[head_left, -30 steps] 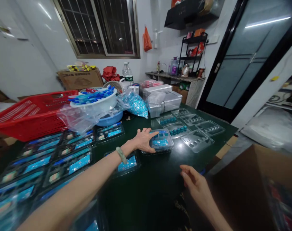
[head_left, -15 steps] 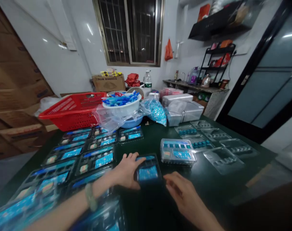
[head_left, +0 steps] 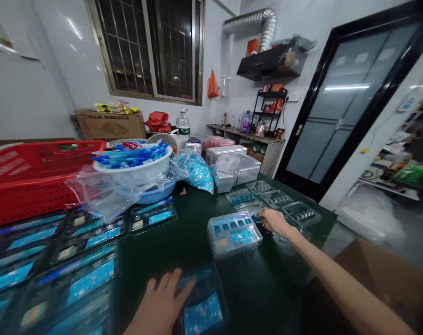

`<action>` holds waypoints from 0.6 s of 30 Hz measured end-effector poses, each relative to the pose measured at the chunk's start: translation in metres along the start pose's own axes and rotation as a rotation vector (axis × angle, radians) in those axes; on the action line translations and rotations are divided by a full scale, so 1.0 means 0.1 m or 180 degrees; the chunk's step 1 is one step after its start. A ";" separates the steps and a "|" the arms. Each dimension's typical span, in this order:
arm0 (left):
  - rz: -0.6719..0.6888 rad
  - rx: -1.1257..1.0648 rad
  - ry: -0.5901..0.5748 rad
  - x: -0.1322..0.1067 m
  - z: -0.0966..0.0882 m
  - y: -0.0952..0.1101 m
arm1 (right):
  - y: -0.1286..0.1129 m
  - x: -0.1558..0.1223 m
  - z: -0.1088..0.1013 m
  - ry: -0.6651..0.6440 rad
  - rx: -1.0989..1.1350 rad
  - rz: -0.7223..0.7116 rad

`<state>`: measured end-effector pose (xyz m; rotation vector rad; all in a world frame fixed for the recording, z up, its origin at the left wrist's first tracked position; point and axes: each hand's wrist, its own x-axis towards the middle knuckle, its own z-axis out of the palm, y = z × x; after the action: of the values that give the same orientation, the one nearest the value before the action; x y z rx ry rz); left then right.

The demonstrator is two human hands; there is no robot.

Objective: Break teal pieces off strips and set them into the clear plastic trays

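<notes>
My left hand [head_left: 162, 298] lies with spread fingers at the left edge of a clear plastic tray [head_left: 216, 279]. In that tray are a blue pen and a blue patterned packet [head_left: 203, 314]. My right hand [head_left: 272, 221] reaches out to the right, its fingers pinched together over a clear tray with teal pieces [head_left: 256, 217]. What the fingertips hold, if anything, is hidden. Just left of it sits a stack of filled clear trays [head_left: 235, 233], the top one with a row of teal pieces, a blue packet and an eraser-like block.
Filled trays [head_left: 89, 284] cover the left of the dark green table. Behind them stand a red basket [head_left: 40, 193] and a white basin of blue pens [head_left: 137, 170]. A bag of blue packets [head_left: 195, 171] and plastic boxes [head_left: 248, 170] lie at the back.
The view has turned right. My right hand has moved from beside the near tray out to the trays with teal pieces on the right. My left hand stays at the near tray.
</notes>
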<state>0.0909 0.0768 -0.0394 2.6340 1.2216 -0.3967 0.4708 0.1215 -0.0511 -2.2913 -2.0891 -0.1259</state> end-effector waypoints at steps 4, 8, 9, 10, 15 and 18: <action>-0.0054 0.0051 -0.0006 0.00 0.05 -0.04 | -0.01 0.00 0.11 -0.0234 -0.0252 -0.0167; -0.0120 0.0121 0.0040 -0.06 0.04 -0.02 | 0.01 -0.02 0.06 -0.0300 -0.0388 -0.0398; -0.0118 0.0139 0.0049 -0.08 0.03 -0.02 | 0.02 -0.05 0.04 -0.0302 -0.0396 -0.0472; -0.0104 0.0148 0.0045 -0.09 0.02 -0.02 | 0.03 -0.07 0.03 -0.0300 -0.0400 -0.0543; -0.0155 0.0055 0.0007 -0.13 -0.08 0.06 | 0.01 -0.13 0.02 -0.0191 -0.0450 -0.0744; -0.0308 0.0014 -0.0012 -0.14 -0.14 0.15 | -0.03 -0.10 0.05 -0.0074 -0.0501 -0.0814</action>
<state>0.0954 0.0615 -0.0208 2.5836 1.3521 -0.4207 0.4673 0.1127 -0.0571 -2.0999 -2.4586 -0.2818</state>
